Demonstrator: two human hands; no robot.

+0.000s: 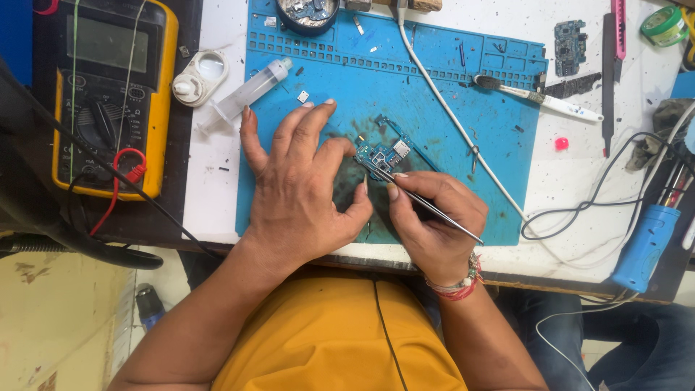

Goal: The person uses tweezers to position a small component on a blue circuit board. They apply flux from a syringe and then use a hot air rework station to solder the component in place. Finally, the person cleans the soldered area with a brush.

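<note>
Now: small circuit board on blue mat, centre | left hand at 9 o'clock, fingers spread, steadying it | right hand at 5 o'clock pinching tweezers, tips on board | syringe at 10 o'clock

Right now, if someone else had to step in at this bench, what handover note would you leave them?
Left hand: spread on the blue work mat, fingertips steadying the small blue circuit board.
Right hand: pinching metal tweezers, tips at the board's near edge.
Around: clear syringe and yellow multimeter on the left, white-handled brush at the mat's upper right, blue-handled tool at the right edge.
Done: board laid on the mat and pinned.
Left: the tweezer work at the board; whether the tips hold a part is too small to tell.
</note>
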